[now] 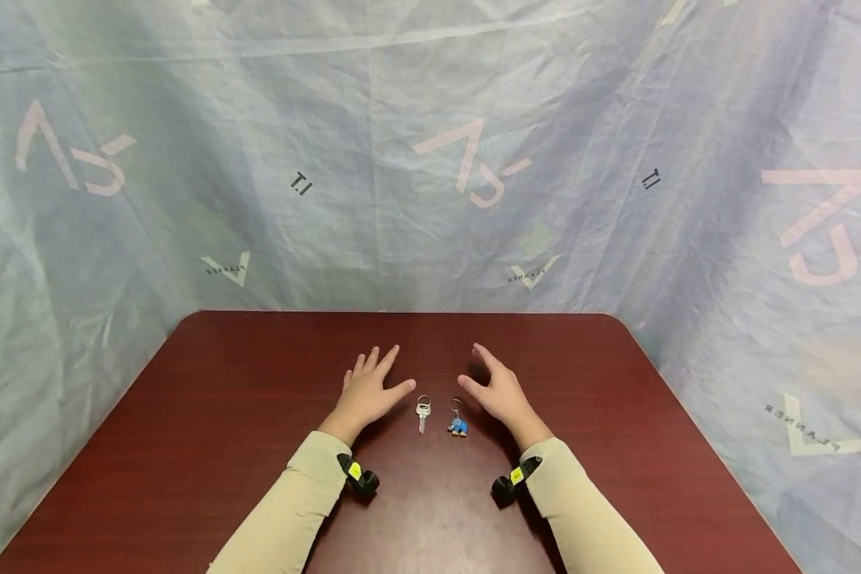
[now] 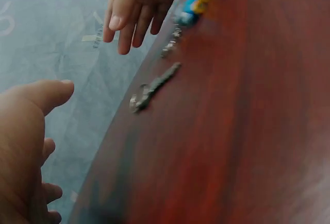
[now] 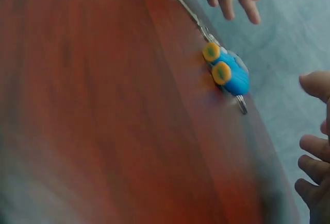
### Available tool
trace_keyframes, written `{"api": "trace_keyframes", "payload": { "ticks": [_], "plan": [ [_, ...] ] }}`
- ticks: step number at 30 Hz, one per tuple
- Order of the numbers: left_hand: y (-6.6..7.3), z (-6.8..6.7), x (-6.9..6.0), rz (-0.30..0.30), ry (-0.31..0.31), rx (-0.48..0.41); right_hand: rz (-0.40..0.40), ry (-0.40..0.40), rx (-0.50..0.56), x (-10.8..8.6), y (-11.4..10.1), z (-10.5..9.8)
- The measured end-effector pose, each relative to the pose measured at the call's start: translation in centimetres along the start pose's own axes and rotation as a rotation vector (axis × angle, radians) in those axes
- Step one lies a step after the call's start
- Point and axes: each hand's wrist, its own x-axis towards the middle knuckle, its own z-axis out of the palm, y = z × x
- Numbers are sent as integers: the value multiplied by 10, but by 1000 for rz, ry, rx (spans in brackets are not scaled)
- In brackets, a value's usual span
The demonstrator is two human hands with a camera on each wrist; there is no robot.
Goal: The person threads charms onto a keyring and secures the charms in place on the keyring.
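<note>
A silver key (image 1: 422,414) with a small ring at its top lies on the table between the two hands. Just right of it is a blue elephant keychain (image 1: 458,426), its ring pointing to the far side. My left hand (image 1: 367,395) hovers left of the key, fingers spread, holding nothing. On the other side my right hand (image 1: 504,395) is beside the keychain with its thumb and fingers apart, also holding nothing. In the left wrist view the key (image 2: 153,89) appears closest to the left hand; the right wrist view shows the keychain's blue body (image 3: 234,77) and yellow-orange feet.
The dark red wooden table (image 1: 222,414) has rounded far corners. A wrinkled grey printed cloth (image 1: 373,159) hangs behind it and along both sides. Each wrist carries a black camera on a strap, the left camera (image 1: 362,482) and the right camera (image 1: 505,488).
</note>
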Motion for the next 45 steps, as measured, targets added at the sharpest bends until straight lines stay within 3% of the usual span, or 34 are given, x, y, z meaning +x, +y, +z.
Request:
{"api": "trace_keyframes", "payload": {
  "ticks": [7, 15, 19, 28, 45],
  "plan": [
    [4, 12, -2, 46, -41, 8, 16, -51, 14, -4, 4, 8],
    [10, 21, -7, 92, -34, 34, -101, -129, -64, -9, 9, 13],
    [12, 27, -7, 117, -5, 15, -118, -137, -93, -11, 8, 15],
    [11, 34, -6, 124, 69, -92, -101, -126, -68, -12, 6, 15],
    [10, 35, -7, 131, 101, -162, -61, -51, 12, -8, 7, 18]
  ]
}}
